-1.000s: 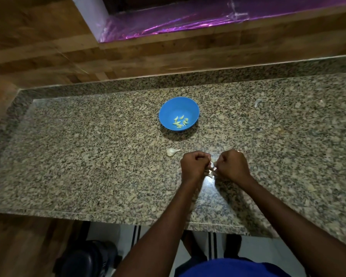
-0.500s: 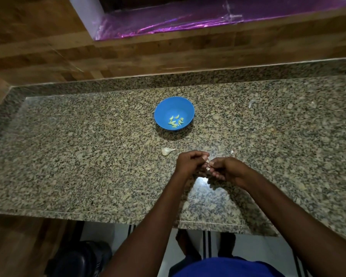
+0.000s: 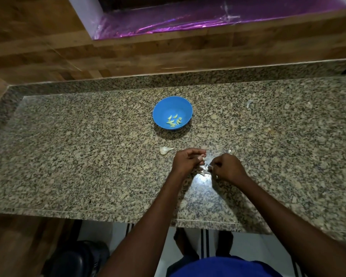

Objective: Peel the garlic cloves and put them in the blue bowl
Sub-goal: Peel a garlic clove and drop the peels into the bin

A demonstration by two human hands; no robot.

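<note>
The blue bowl (image 3: pixel 166 106) stands on the granite counter, with several peeled cloves (image 3: pixel 174 122) in its bottom. Nearer me, my left hand (image 3: pixel 187 161) has its fingers curled around a small garlic clove at the fingertips. My right hand (image 3: pixel 227 167) is just to its right, pinching a pale piece of garlic skin. A small heap of skins and garlic bits (image 3: pixel 204 170) lies on the counter between the two hands. An unpeeled garlic piece (image 3: pixel 165 150) lies left of my left hand, below the bowl.
The granite counter (image 3: pixel 88 156) runs wide to both sides, with its front edge close to my body. A scrap of skin (image 3: pixel 249 102) lies at the back right and a small white bit (image 3: pixel 229 151) above my right hand. A wooden wall rises behind.
My hands were pressed together on the clove; they have drawn slightly apart, the right hand pulling away to the right with skin. The bowl and loose garlic piece stayed put.
</note>
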